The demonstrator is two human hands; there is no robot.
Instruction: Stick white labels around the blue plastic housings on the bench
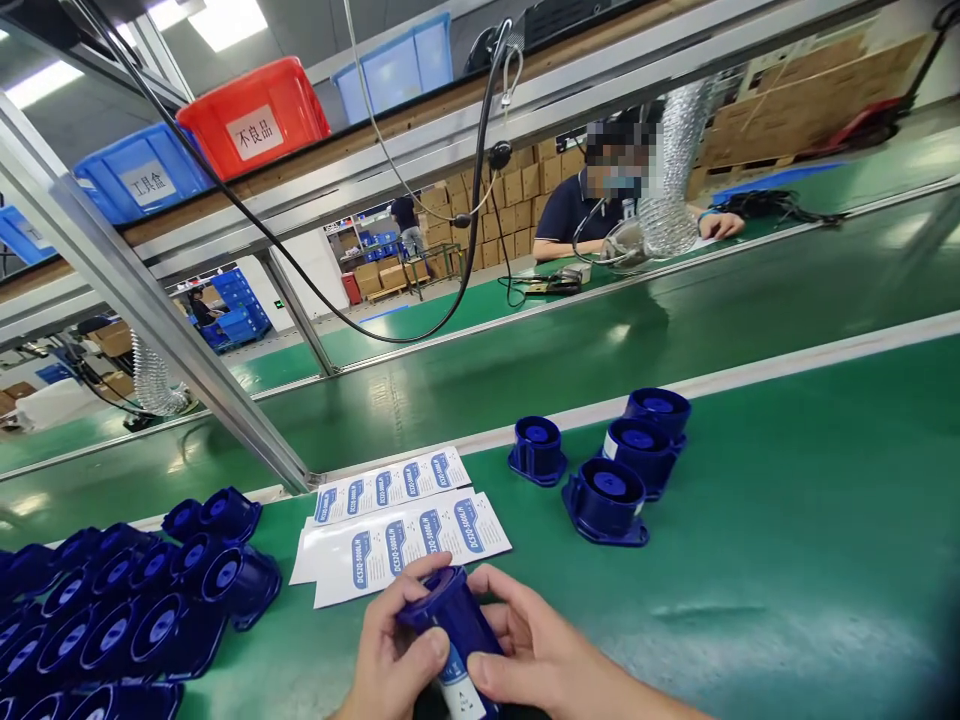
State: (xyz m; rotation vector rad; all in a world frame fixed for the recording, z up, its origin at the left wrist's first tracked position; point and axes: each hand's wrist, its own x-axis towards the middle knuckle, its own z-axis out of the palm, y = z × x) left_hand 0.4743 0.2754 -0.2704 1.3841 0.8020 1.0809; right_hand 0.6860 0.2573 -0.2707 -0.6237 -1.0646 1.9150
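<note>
Both hands are wrapped round one dark blue plastic pump housing point(469, 625) at the front edge of the bench. A blue and white label point(459, 680) lies on its side. My left hand point(397, 640) grips the housing from the left, its thumb at the label's upper edge. From the right, my right hand point(529, 640) holds it with the thumb pressed beside the label. The housing is tilted, and its lower end runs out of the picture. Just beyond it lie sheets of printed labels point(412, 560) reading "DCS2Q-5000L/H".
Many blue housings point(112, 630) crowd the left; several more point(609, 500) stand at right. A metal post point(187, 350) rises at the left, and a black cable point(360, 325) hangs ahead. Red point(255, 120) and blue bins point(142, 175) sit overhead. A masked person point(577, 215) sits across the line.
</note>
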